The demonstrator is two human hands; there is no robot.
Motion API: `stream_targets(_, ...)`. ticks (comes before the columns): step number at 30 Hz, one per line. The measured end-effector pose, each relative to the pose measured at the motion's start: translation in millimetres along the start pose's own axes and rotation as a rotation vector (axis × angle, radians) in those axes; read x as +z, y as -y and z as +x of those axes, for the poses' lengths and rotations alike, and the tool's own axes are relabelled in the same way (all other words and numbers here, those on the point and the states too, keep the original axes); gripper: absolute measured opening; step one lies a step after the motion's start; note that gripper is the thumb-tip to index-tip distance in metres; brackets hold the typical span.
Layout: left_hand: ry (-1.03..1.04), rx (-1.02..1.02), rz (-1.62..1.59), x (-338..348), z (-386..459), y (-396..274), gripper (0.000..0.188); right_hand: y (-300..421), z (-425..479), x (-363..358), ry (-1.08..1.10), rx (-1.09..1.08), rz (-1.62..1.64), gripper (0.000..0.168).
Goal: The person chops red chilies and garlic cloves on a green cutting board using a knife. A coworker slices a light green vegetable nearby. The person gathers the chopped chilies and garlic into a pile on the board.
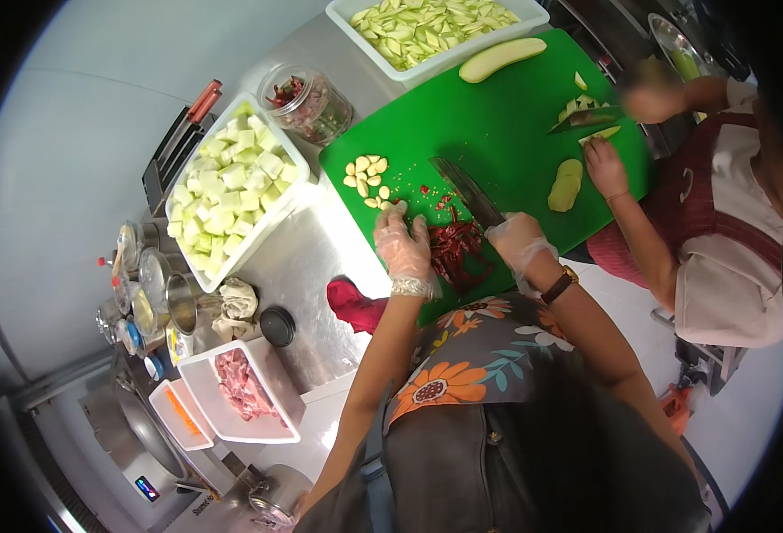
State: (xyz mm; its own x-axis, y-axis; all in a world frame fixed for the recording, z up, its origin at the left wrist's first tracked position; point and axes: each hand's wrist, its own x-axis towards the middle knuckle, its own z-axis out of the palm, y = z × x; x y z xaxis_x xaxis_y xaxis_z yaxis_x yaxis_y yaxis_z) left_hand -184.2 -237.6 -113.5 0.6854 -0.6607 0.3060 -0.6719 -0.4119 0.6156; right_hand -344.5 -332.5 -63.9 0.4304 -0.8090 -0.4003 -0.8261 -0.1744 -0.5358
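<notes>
My left hand (404, 248), in a clear plastic glove, rests on the green cutting board (418, 120) with thumb and fingers apart. Its fingertips lie beside peeled garlic cloves (363, 170); whether they touch the lowest clove I cannot tell. My right hand (519, 241), gloved as well, grips a kitchen knife (466, 188), whose dark blade points away from me over the board. Between my hands is a pile of dried red chilies (458, 250), with small cut pieces and scattered seeds just beyond it.
A co-worker's hand (606, 168) works with another knife (588, 118) at the board's right. A peeled gourd (502, 58) lies at the far edge. Around the board stand tubs of cubed (231, 174) and sliced vegetable (424, 30), a chili jar (311, 106) and a meat tub (285, 373).
</notes>
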Motion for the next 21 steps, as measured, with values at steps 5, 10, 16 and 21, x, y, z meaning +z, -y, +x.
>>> stream_targets(5,0.213,0.059,0.041,15,1,15,0.026,-11,-9,-4,-0.021,-0.111,-0.046,0.027)
stream_targets(10,0.318,0.095,0.013,18,-5,-10,0.025,-18,-19,-11,-0.017,-0.112,0.049,0.027)
stream_targets(16,0.495,0.045,0.095,10,-18,-42,0.057,-24,-23,-11,-0.081,0.085,0.225,0.028)
stream_targets(21,0.496,0.342,0.095,3,-31,-58,0.06,-35,-27,-8,-0.122,0.069,0.271,0.028)
